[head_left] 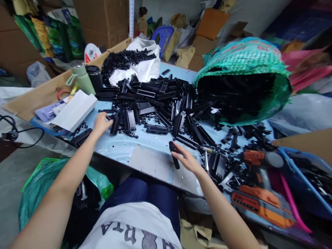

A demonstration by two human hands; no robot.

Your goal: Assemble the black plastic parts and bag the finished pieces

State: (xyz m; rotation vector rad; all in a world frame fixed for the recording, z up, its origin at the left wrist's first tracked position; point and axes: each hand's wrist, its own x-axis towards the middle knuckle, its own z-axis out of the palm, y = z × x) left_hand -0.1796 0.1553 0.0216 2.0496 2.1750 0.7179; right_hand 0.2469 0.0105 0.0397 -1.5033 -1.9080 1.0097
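Note:
My right hand (187,159) holds a long, narrow black plastic piece (174,156) near the table's front edge, thumb and fingers around it. Further left, my left hand (102,123) is closed at the edge of the pile, fingertips pinched around a small dark part that is mostly hidden. Beside those fingertips stands a black plastic piece (115,123). A large heap of black plastic pieces (147,95), several with comb-like slotted ends, spreads behind both hands. A flat grey sheet (150,163) lies on the table in front of me, and a hammer (206,159) lies right of my right hand.
At right lie an orange cordless drill (261,193), a blue basket (306,173) and a green woven sack (243,62) tipped open with black parts inside. At left stand a green flask (82,77) and a white box (75,110). A green bag (41,193) hangs below.

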